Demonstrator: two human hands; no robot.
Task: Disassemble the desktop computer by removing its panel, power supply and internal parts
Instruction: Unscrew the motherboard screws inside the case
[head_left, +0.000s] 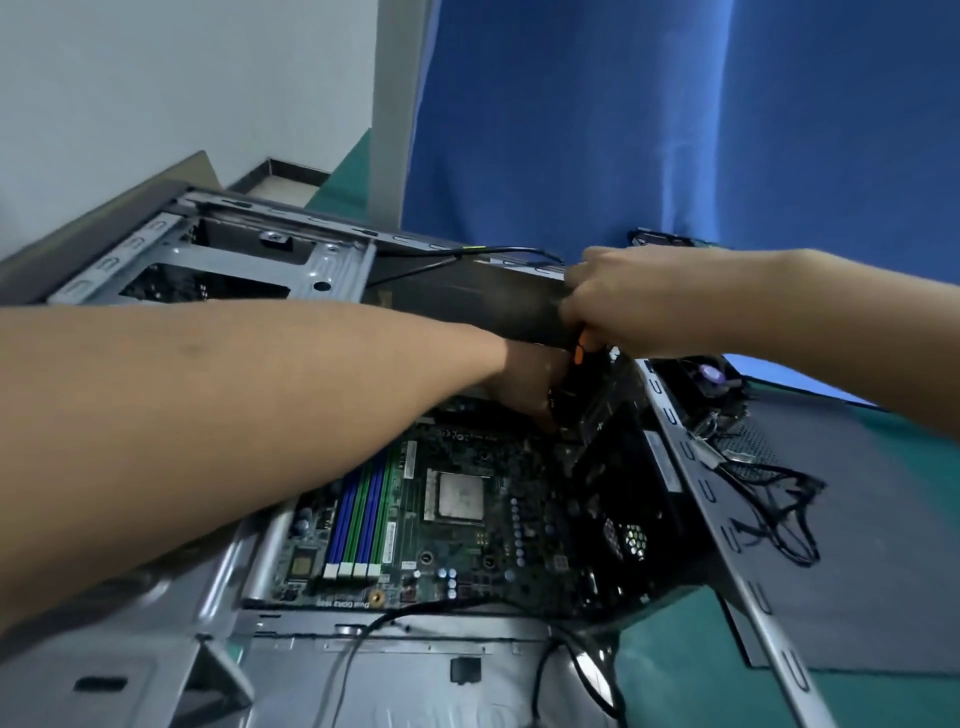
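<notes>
Left grip (527, 387), reaching into the case (218, 257), cannot be read; right grip (618, 306) is curled round an orange-handled tool (582, 347). Panel (878, 561) is judged removed; motherboard (467, 561) and power supply (467, 304) are left inside.

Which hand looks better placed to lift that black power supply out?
Probably right: the right hand grips the end of the power supply, while the left hand is tucked beneath it, over the motherboard.

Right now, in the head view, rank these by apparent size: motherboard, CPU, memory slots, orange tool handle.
1. motherboard
2. memory slots
3. CPU
4. orange tool handle: only a sliver shows below the right hand that grips it, so its true size is unsure.
</notes>
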